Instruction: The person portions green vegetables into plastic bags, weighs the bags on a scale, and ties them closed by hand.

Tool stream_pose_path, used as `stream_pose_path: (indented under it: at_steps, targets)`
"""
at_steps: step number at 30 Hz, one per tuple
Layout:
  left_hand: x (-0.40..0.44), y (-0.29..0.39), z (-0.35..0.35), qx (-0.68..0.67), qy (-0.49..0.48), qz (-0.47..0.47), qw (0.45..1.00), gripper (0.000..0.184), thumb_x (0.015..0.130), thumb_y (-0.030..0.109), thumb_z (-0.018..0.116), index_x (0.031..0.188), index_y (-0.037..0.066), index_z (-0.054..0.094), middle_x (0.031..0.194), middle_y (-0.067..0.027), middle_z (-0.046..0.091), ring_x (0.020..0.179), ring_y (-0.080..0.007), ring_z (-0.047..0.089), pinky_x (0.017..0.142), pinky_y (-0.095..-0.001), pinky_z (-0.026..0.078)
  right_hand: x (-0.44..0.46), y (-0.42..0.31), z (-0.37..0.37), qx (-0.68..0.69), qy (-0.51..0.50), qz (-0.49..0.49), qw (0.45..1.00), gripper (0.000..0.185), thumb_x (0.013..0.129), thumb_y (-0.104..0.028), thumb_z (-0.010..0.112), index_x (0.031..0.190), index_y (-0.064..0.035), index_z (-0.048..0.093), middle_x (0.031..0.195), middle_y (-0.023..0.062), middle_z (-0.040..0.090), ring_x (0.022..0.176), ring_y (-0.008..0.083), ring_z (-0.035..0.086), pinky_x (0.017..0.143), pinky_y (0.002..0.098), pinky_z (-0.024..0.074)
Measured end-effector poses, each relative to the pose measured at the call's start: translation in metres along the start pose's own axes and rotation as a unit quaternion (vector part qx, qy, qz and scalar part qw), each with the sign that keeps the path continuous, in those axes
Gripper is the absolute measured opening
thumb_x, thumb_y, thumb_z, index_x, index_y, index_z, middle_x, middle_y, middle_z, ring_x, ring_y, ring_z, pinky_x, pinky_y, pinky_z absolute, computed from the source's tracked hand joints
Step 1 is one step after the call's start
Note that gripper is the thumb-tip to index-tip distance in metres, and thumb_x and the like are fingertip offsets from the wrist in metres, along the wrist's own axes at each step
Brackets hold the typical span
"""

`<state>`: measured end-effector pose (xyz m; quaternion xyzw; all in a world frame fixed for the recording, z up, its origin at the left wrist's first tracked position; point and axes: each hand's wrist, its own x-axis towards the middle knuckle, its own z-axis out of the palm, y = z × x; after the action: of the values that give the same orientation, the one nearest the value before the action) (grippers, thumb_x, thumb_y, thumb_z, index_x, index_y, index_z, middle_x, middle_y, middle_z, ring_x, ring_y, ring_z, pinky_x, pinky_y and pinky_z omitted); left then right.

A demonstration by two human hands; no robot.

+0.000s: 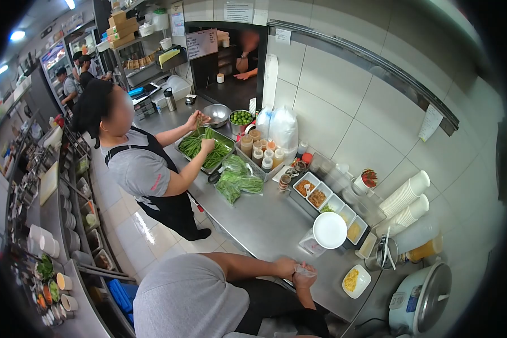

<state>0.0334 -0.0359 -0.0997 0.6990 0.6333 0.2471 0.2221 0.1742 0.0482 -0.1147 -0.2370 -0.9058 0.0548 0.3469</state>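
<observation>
Over the near edge of the steel counter (276,229), my two hands meet in front of my dark apron. My left hand (286,268) is closed, its fingers against thin clear plastic (306,271). The same plastic lies over the curled fingers of my right hand (306,278); its exact shape is too small to tell. A white plate with yellow pieces (351,280) sits to the right of my hands. Beyond them, a round white lid or bowl (329,230) rests on a clear container (311,244).
A co-worker (135,163) at left handles green beans in a tray (192,147). Bagged greens (236,183), sauce bottles (267,163), a topping tray (343,211), stacked cups (405,194) and a rice cooker (419,298) line the counter. Another person (247,59) stands behind the hatch.
</observation>
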Motion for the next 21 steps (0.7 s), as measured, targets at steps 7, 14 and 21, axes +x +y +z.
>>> stream_pose_path:
  at_steps: [7,14,21]
  targets:
    - [-0.005,0.002,-0.005,0.043,-0.03,-0.005,0.999,0.044,0.076,0.041,0.077,0.102,0.007,0.065,0.099,-0.0182,0.07,0.091,-0.0381,0.069,0.079,-0.0487,0.056,0.0,-0.002,0.002,-0.024,-0.014,0.007,1.0,0.023,0.087,-0.02,0.064,0.066,-0.0144,0.056,0.062,0.0039,0.054,0.063,0.027,0.055,0.059,0.0442,0.0373]
    - [-0.005,-0.003,0.004,0.053,-0.021,0.02,0.998,0.04,0.082,0.037,0.072,0.108,0.008,0.063,0.103,-0.0166,0.07,0.093,-0.036,0.07,0.079,-0.0464,0.057,0.001,-0.01,-0.008,-0.015,-0.009,0.026,1.0,0.026,0.089,-0.018,0.063,0.064,-0.0126,0.057,0.061,0.0071,0.055,0.063,0.0295,0.056,0.059,0.046,0.0382]
    - [0.014,0.019,-0.035,0.028,-0.126,-0.033,0.991,0.048,0.075,0.038,0.076,0.111,0.008,0.065,0.104,-0.0163,0.072,0.1,-0.0367,0.07,0.085,-0.0491,0.055,0.002,-0.003,-0.009,0.054,-0.012,0.039,0.998,0.018,0.087,-0.017,0.064,0.072,-0.0075,0.065,0.069,0.0112,0.063,0.069,0.0316,0.062,0.066,0.0471,0.0454]
